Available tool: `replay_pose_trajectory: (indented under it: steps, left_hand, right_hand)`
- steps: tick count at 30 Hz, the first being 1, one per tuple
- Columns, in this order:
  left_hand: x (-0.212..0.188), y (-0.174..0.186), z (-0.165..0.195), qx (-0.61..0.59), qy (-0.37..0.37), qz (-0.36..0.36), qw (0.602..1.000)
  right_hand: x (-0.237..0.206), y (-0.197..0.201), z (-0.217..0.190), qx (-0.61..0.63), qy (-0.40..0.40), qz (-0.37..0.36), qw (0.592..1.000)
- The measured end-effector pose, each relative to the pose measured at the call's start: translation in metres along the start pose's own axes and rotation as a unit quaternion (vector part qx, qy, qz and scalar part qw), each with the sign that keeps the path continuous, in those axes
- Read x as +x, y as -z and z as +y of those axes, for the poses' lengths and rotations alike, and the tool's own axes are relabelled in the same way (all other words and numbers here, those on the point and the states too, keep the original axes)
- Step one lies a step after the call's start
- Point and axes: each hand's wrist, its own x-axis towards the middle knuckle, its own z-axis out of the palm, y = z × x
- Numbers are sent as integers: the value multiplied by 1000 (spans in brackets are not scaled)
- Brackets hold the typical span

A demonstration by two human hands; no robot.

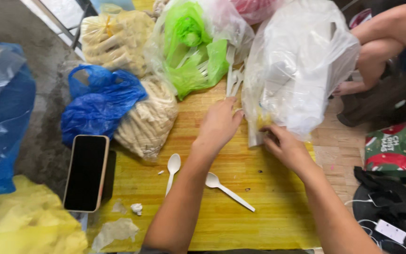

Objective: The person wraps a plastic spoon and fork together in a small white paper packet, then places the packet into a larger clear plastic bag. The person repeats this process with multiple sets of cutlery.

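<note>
My left hand (219, 123) reaches over the yellow wooden table (259, 207) and its fingers close on white plastic cutlery (233, 80) sticking out beside a green bag (191, 51). My right hand (285, 146) grips the lower edge of a large clear plastic bag (301, 61) with pale contents. Two white plastic spoons (173, 167) (226, 188) lie loose on the table near my forearms.
A phone (86, 171) lies face up at the left table edge. A blue bag (97, 103) and clear bags of pale sticks (149, 120) (116, 40) stand behind it. Another person's arm (386, 33) is at the upper right. A yellow bag (24, 221) sits lower left.
</note>
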Motion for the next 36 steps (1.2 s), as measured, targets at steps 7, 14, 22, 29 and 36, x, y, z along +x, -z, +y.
replay_pose_trajectory:
  steps: [7,14,22,29,36]
  left_hand:
    - [-88,112,-20,168,71,43,982]
    - [-131,82,-52,204,263,-44,942]
    - [-134,56,-69,-287,190,54,937]
    - [-118,32,-71,-475,216,3,853]
    - [-110,16,-64,-544,223,1,809]
  right_hand:
    - [-44,16,-65,12,49,124,991]
    - [-73,-44,-96,-129,90,-58,986]
    - [-71,-69,-63,99,18,-75,992]
    - [-58,-47,-58,377,-150,-92,909]
    - [-43,-51,-80,69,36,64,995]
